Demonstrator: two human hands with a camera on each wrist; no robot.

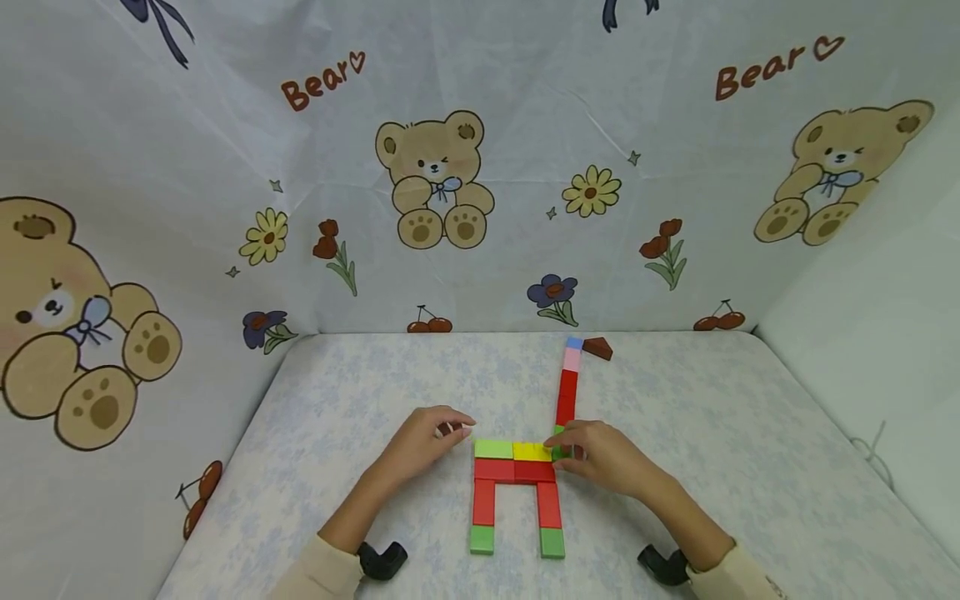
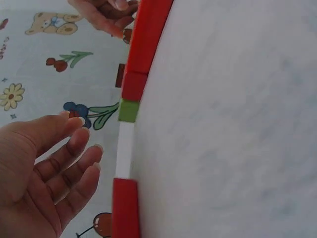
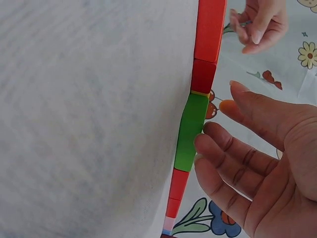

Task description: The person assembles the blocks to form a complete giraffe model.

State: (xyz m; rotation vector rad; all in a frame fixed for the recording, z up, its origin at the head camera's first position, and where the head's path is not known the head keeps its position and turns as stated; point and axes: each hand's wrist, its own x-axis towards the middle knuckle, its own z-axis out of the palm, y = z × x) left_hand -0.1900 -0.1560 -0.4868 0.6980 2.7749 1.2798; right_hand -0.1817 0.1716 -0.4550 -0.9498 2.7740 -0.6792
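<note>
Flat coloured blocks lie joined in a figure on the table. A light green block (image 1: 493,449) and a yellow block (image 1: 529,452) top a row of red blocks (image 1: 495,471). Two red legs below end in green blocks (image 1: 482,539). My right hand (image 1: 603,457) is at the right end of the yellow block, its fingertips touching the green block (image 3: 191,134) that joins the upright column; thumb and index finger stand apart. The left hand (image 1: 426,439) hovers beside the light green block's left end, fingers loosely bent and holding nothing.
The column rises through red blocks (image 1: 567,396) and a pink block (image 1: 572,359) to a blue block (image 1: 574,342). A brown angled block (image 1: 598,347) sits right of its top. Behind the table hangs a bear-printed cloth (image 1: 525,83). A cable (image 1: 873,450) lies at the right.
</note>
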